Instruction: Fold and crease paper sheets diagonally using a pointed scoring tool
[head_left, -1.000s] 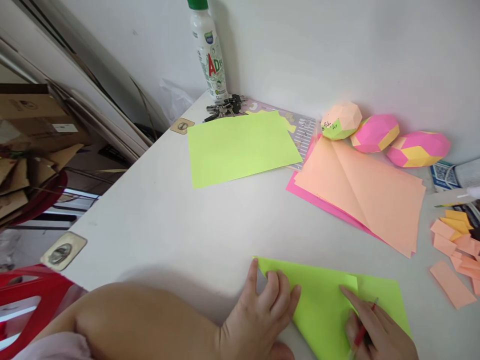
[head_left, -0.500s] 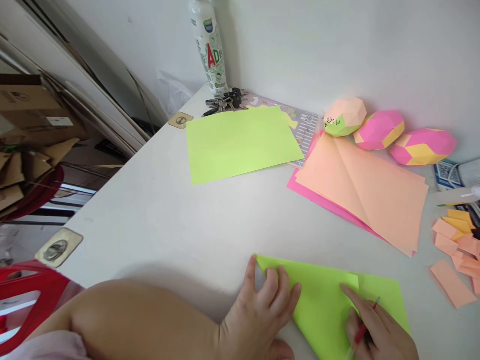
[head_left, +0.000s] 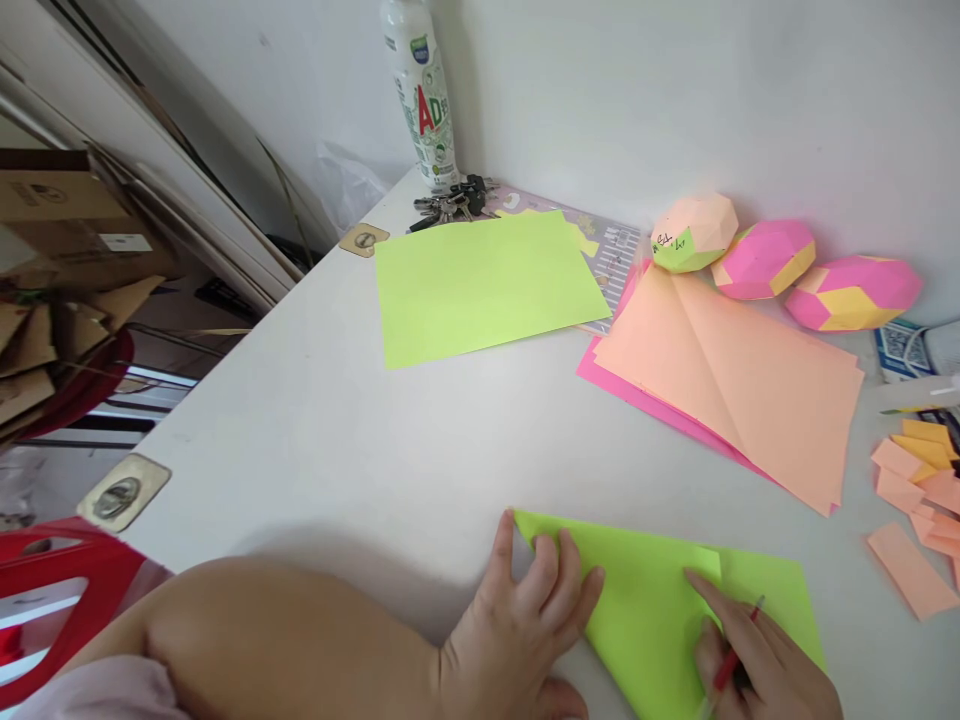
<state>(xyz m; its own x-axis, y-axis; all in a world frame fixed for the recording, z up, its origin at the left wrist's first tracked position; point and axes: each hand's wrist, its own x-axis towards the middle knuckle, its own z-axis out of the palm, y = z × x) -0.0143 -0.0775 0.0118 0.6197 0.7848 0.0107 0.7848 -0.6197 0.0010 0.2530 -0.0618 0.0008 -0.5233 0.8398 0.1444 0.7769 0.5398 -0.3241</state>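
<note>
A folded sheet of bright green paper (head_left: 645,600) lies on the table before me, one layer turned over the other. My left hand (head_left: 525,620) rests on its left side with fingers spread, one fingertip at the far left corner. On the right part of the fold is my right hand (head_left: 765,660), its index finger stretched along the edge of the upper layer. Tucked in that hand's curled fingers is a slim red pen (head_left: 726,668) with a thin tip pointing up and away. The lower part of the pen is hidden or out of frame.
A flat green sheet (head_left: 487,290), peach sheets (head_left: 742,380) over pink ones, and faceted paper shapes (head_left: 765,258) lie toward the wall. Keys (head_left: 454,203) and a white bottle (head_left: 424,100) stand at the far corner. Small peach pieces (head_left: 911,570) lie on the right.
The view has shifted very slightly, so the things appear a little farther right. Both hands and the folded paper keep the same positions relative to each other.
</note>
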